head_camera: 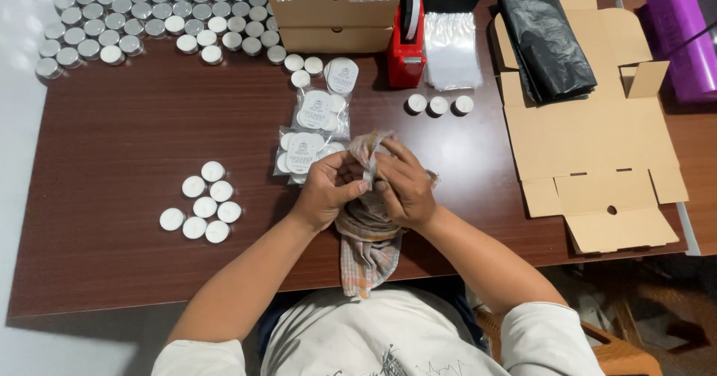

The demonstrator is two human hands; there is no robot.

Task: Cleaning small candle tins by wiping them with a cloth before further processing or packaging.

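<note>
My left hand [328, 189] and my right hand [403, 185] meet over the front middle of the dark brown table [112, 137]. Both grip a checked cloth [366, 241] that hangs down past the table edge toward my lap. The fingers press together around something small wrapped in the cloth; what it is stays hidden. Just beyond my hands lie clear bags of round white tins [314, 126]. A cluster of several white round tins [203, 200] sits to the left of my left hand.
Many silver tins [142, 21] fill the far left. A brown box [332, 14], a red tape dispenser [407, 44] and clear plastic bags [452, 47] stand at the back. Flat cardboard [590, 129] with a black bag [545, 40] lies right. Three tins [438, 105] sit mid-table.
</note>
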